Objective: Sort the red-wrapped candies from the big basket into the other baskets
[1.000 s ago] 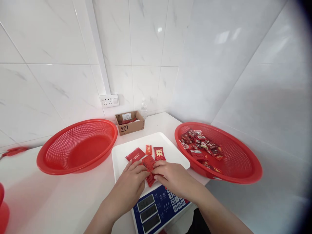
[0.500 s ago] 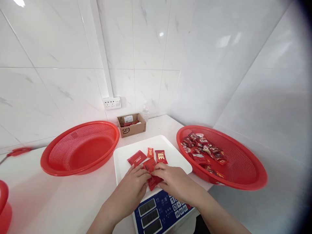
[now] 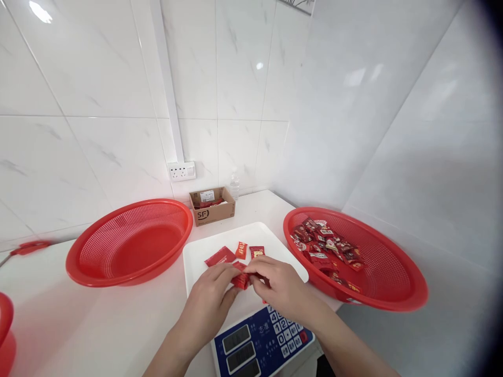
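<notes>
Over the scale's white pan (image 3: 196, 256), my left hand (image 3: 212, 293) and my right hand (image 3: 277, 285) hold a small red packet (image 3: 240, 277) between them. Fingers of both hands pinch it from its two sides. Just beyond it on the pan lie a flat red packet (image 3: 220, 256), a small orange-red packet (image 3: 241, 250) and a red packet with yellow lettering (image 3: 257, 251). A sliver of red shows under my right hand, mostly hidden. The scale's blue keypad and display panel (image 3: 263, 335) faces me below the hands.
To the right, a red basket (image 3: 393, 256) holds several wrapped snacks (image 3: 328, 243). Another red basket (image 3: 145, 256) stands left of the scale. Behind are an SF cardboard box (image 3: 215, 213), a clear bottle (image 3: 234, 186) and a wall socket (image 3: 182, 171). Red-handled scissors (image 3: 29, 247) lie far left.
The red packet has come up off the pan between both hands and looks more bunched. My right hand now partly covers the yellow-lettered packet. The view has tilted slightly.
</notes>
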A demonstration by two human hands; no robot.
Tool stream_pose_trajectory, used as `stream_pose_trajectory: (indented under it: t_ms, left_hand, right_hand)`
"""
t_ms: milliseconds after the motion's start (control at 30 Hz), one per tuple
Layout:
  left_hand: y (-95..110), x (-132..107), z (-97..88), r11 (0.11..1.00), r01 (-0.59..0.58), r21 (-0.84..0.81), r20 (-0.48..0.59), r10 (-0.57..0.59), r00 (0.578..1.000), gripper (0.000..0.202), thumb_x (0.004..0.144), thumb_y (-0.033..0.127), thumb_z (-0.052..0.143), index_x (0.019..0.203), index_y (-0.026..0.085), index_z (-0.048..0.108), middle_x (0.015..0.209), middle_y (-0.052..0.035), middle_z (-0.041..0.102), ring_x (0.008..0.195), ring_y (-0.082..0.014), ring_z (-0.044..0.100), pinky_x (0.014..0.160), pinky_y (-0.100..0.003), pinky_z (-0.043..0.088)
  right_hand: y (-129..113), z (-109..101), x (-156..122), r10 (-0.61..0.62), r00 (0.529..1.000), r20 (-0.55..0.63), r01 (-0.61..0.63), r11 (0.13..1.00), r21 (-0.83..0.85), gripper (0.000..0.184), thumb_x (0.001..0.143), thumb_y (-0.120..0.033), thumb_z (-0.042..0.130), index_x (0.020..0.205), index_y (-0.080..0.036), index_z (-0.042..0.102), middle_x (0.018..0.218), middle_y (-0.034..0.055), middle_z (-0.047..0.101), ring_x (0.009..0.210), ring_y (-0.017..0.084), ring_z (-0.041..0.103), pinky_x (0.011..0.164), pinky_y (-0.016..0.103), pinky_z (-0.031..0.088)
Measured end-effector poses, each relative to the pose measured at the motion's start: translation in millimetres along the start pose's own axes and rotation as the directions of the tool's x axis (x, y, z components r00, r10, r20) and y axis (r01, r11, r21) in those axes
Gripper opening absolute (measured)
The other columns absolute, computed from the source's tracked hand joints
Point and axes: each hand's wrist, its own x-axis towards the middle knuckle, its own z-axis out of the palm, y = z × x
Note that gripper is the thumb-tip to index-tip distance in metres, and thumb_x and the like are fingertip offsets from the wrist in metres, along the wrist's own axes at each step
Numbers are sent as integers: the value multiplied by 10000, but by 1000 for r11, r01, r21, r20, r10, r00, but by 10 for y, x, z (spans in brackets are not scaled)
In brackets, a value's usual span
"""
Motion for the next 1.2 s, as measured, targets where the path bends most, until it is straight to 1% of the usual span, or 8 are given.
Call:
stream_pose_trajectory:
  t_ms: [167, 300, 400, 567, 733, 833, 1033, 1200]
  left_hand:
    - [66, 7, -81, 939, 187, -290, -111, -227, 968, 242, 916, 390, 411, 933, 215, 577, 911, -44, 658, 818, -194, 608, 706, -307, 481]
    - [102, 13, -123, 819, 254, -514, -45, -322, 946, 301, 890, 463, 438, 872, 194, 572, 876, -32, 659, 774, -181, 597, 690, -291, 481]
    - [106, 18, -133, 753, 265, -603, 29, -311, 950, 319, 875, 471, 472, 953, 185, 588, 943, -52, 669, 808, -188, 600, 719, -301, 487]
    - [111, 22, -130, 714, 276, -644, 65, -308, 949, 332, 824, 450, 574, 1026, 189, 608, 999, -62, 676, 845, -198, 618, 724, -297, 498]
    - [110, 22, -92, 653, 262, -711, 29, -346, 938, 307, 829, 441, 572, 993, 190, 639, 997, -60, 691, 899, -216, 629, 796, -335, 501]
    - [100, 24, -81, 624, 257, -738, 5, -376, 927, 316, 829, 445, 571, 983, 179, 642, 979, -59, 698, 889, -219, 636, 767, -328, 509]
    - [84, 38, -106, 648, 275, -710, 80, -313, 946, 372, 841, 443, 559, 1110, 187, 585, 1060, -57, 675, 913, -212, 631, 779, -326, 508]
    - [97, 48, -114, 704, 329, -629, 185, -276, 943, 372, 825, 463, 566, 1060, 182, 630, 1009, -50, 690, 914, -228, 627, 783, -326, 503]
  right_hand:
    - [19, -27, -4, 140, 987, -76, -117, 962, 245, 359, 850, -382, 526, 1166, -221, 580, 1037, 45, 621, 661, 120, 524, 621, 262, 447]
    - [45, 26, 18, 119, 993, -10, -111, 949, 294, 269, 842, -429, 532, 866, -179, 628, 749, -13, 567, 587, 101, 428, 532, 231, 352]
    - [31, 56, 23, 113, 994, -11, -104, 946, 307, 293, 844, -415, 516, 677, -175, 533, 629, -39, 466, 564, 96, 384, 504, 222, 298]
    - [2, 69, 13, 117, 993, 9, -116, 960, 256, 315, 821, -380, 533, 597, -191, 417, 580, -49, 397, 542, 97, 359, 490, 225, 269]
    - [-5, 104, 10, 111, 992, 60, -124, 939, 321, 279, 825, -412, 528, 667, -188, 474, 614, -46, 429, 554, 99, 366, 502, 229, 281]
    - [-13, 119, 2, 120, 988, 99, -146, 934, 327, 291, 803, -408, 560, 644, -190, 453, 588, -59, 384, 526, 88, 333, 483, 226, 255]
    - [10, 143, -16, 176, 984, 30, -174, 909, 380, 289, 813, -397, 513, 632, -204, 398, 567, -61, 345, 526, 95, 310, 480, 227, 252]
    - [54, 141, -11, 190, 981, -29, -159, 887, 434, 332, 823, -451, 504, 630, -210, 384, 579, -57, 348, 539, 102, 323, 501, 227, 295]
